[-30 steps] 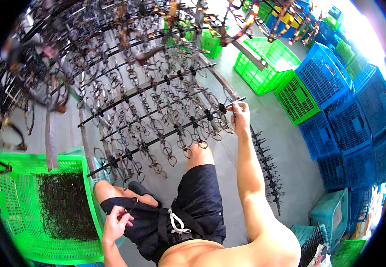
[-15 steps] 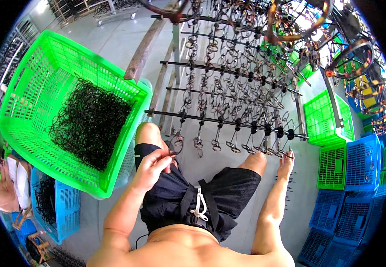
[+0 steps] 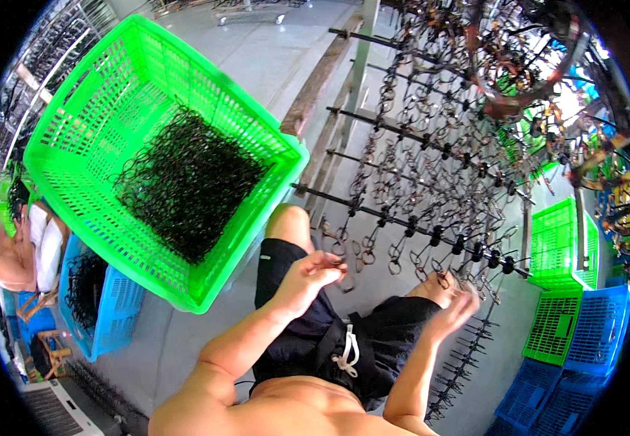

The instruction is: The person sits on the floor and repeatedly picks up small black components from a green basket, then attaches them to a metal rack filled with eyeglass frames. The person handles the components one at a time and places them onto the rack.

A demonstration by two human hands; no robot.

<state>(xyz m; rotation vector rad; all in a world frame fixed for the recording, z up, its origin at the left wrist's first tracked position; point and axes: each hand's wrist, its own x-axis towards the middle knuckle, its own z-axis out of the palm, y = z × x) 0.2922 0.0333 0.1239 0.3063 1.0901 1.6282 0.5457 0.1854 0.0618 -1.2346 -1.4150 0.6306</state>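
Observation:
My left hand (image 3: pixel 307 280) is raised over my left thigh, thumb and fingers pinched on a thin dark piece (image 3: pixel 344 282) that looks like a glasses frame. Its far part is blurred against the floor. To the right, my right hand (image 3: pixel 458 311) is lifted beside my right knee, just below the lower row of hanging frames. Its fingertips are smeared by motion, and whether anything is in them does not show. In front of me stands a rack whose dark rods (image 3: pixel 409 221) carry clips with rows of brown and dark glasses frames (image 3: pixel 395 258).
Left of the rack stands a large green basket (image 3: pixel 206 291) with a dark tangled heap (image 3: pixel 191 182). Below it is a blue basket (image 3: pixel 119 312) with similar pieces. Green and blue crates (image 3: pixel 598 327) are stacked at the right. Another person (image 3: pixel 13 251) sits at the far left.
My right hand has drawn back from the hanging frames toward my body. The left hand still pinches its piece. The whole view has shifted, with basket and rack now farther right.

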